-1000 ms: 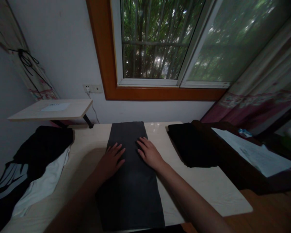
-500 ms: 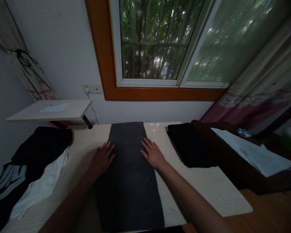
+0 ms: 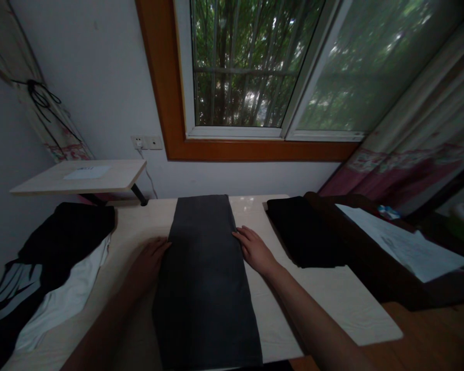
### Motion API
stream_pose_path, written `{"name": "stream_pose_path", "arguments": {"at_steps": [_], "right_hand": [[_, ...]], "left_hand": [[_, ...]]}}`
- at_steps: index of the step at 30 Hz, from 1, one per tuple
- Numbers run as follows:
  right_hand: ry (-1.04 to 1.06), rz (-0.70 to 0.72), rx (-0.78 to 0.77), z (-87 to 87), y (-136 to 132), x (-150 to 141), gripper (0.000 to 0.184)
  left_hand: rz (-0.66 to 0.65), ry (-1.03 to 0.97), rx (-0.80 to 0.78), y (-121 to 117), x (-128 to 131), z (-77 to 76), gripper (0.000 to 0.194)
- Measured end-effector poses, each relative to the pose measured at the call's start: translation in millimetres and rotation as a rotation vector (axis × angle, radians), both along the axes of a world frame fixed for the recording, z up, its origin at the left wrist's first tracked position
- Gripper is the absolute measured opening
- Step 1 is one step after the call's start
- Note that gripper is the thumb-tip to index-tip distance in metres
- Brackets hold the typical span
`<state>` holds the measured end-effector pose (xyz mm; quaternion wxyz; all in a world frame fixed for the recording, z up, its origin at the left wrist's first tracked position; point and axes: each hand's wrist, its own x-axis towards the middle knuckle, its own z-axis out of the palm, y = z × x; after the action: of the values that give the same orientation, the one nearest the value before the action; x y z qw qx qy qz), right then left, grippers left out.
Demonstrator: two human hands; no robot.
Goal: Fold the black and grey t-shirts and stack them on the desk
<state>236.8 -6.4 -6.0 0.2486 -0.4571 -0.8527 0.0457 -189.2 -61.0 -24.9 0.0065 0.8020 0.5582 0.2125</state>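
Note:
A dark grey garment (image 3: 204, 288), which looks like trousers folded lengthwise, lies flat in a long strip across the pale table (image 3: 328, 304). My left hand (image 3: 149, 260) is at its left edge, fingers together and fingertips pinching the border. On the opposite edge, my right hand (image 3: 255, 250) has its thumb and fingertips closed on the cloth at about the same height. The near end of the garment reaches the table's front edge. Both thumbs are only partly visible.
Folded black cloth (image 3: 301, 232) lies to the right. Black clothing (image 3: 69, 232) and white cloth (image 3: 69, 299) are heaped on the left, below a small raised shelf (image 3: 119, 178). Papers (image 3: 402, 245) rest on dark furniture at the right. A window (image 3: 247, 77) is beyond the table.
Both hands have slid outward from lying flat on the garment to its side edges, where the fingers have closed. The garment has hardly moved.

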Motion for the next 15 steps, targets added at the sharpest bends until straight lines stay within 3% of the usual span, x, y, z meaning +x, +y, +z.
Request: {"name": "stream_pose_path", "arguments": {"at_steps": [15], "right_hand": [[0.041, 0.312, -0.085, 26.4, -38, 19, 0.054]], "left_hand": [[-0.312, -0.037, -0.001, -38, -11, 19.8, 0.050]]}}
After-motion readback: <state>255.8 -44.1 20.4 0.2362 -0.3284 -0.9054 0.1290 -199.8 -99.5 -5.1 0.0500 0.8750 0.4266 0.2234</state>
